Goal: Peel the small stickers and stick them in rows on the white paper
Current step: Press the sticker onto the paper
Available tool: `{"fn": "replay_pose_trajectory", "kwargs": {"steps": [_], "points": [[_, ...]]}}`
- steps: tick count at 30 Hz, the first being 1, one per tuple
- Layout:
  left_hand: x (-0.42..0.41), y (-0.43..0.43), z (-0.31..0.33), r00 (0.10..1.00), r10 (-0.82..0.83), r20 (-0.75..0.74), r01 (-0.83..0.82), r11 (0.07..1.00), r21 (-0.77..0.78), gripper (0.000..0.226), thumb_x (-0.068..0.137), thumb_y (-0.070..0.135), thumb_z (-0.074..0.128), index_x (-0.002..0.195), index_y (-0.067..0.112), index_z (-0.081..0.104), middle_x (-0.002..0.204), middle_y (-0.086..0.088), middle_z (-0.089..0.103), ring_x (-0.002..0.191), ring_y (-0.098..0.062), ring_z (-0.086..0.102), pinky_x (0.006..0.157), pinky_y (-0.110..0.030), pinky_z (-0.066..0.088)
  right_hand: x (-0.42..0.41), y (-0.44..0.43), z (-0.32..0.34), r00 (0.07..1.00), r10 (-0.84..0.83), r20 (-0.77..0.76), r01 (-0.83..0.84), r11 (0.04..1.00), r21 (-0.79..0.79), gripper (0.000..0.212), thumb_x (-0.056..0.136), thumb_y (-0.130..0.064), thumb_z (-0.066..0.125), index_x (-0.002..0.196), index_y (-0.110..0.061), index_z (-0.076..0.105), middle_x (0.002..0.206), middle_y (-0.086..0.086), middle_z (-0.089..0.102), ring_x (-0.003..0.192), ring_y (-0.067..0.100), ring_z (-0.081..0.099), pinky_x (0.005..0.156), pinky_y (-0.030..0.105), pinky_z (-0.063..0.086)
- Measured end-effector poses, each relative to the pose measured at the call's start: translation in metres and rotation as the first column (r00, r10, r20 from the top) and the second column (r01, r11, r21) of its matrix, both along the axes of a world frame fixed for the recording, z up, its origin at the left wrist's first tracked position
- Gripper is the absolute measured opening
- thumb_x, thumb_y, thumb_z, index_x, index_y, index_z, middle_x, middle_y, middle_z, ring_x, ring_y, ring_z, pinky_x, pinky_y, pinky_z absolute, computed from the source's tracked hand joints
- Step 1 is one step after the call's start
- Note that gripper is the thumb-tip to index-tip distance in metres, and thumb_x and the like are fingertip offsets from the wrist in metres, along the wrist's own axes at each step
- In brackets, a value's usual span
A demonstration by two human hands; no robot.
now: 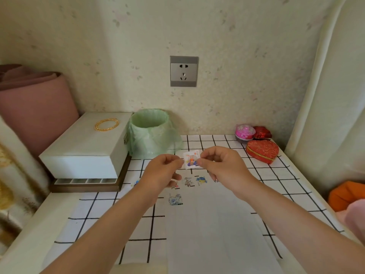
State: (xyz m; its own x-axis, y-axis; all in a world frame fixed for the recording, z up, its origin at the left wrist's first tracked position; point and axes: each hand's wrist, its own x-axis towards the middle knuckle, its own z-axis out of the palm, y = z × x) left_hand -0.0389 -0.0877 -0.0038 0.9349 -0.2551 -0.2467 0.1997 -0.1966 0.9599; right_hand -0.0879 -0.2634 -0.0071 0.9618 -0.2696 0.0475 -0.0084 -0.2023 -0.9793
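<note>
sticker (190,159) — left hand (164,171), right hand (223,167) seemingly pinching

The left hand (166,171) and right hand (221,165) are pinching a sticker square (191,159) between them, above the white paper (213,224) lying on the worktop (110,224). Several stuck stickers (201,180) are sitting at the paper's twelve o'clock end.

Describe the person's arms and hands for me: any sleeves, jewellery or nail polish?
Both arms are bare, with no sleeve in view on the left forearm or right forearm. No watch, bracelet or ring shows on the left hand or right hand. One right fingertip shows a small pale-and-reddish nail mark, possibly polish; too small to tell.
</note>
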Motion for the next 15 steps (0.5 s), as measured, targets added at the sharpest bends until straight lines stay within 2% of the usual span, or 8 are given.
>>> {"fn": "replay_pose_trajectory", "kwargs": {"steps": [2,6,12,15], "points": [[-0.0018,-0.0002,-0.001,0.999,-0.035,0.022,0.035,0.999,0.02,0.012,0.095,0.024,0.064,0.102,0.015,0.069,0.093,0.001,0.073,0.066,-0.011,0.067,0.058,-0.023,0.054,-0.0017,-0.0023,0.0014,0.999,0.009,-0.049,-0.005,0.995,0.096,0.013,0.086,-0.008,0.076,0.097,-0.009,0.069,0.073,0.003,0.067,0.042,0.013,0.044,0.045,0.02,0.039],[-0.0039,-0.0023,-0.0009,0.996,-0.055,0.068,0.052,0.998,0.046,0.011,0.096,0.021,0.062,0.094,0.014,0.071,0.08,0.004,0.072,0.059,-0.01,0.066,0.055,-0.023,0.051,-0.0046,-0.0039,0.0019,0.993,0.035,-0.109,-0.026,0.996,0.085,0.017,0.088,-0.009,0.074,0.104,-0.012,0.069,0.076,0.002,0.07,0.046,0.016,0.046,0.044,0.016,0.038],[-0.005,-0.002,-0.0008,0.995,-0.069,0.076,0.064,0.996,0.067,0.011,0.095,0.019,0.062,0.091,0.013,0.071,0.076,0.006,0.07,0.057,-0.01,0.064,0.048,-0.018,0.046,-0.0038,-0.0008,0.0006,0.99,0.04,-0.137,-0.037,0.999,0.022,0.006,0.095,-0.017,0.066,0.098,-0.014,0.07,0.072,-0.003,0.068,0.047,0.016,0.049,0.042,0.019,0.031],[-0.0052,-0.0025,-0.0018,0.99,-0.083,0.112,0.072,0.993,0.096,0.012,0.093,0.017,0.062,0.087,0.013,0.071,0.072,0.007,0.068,0.058,-0.012,0.063,0.047,-0.02,0.043,-0.0038,-0.0001,-0.0002,0.99,0.03,-0.138,-0.031,0.999,-0.008,0.013,0.099,-0.02,0.059,0.093,-0.013,0.069,0.073,-0.001,0.069,0.049,0.023,0.053,0.041,0.017,0.032]]}}
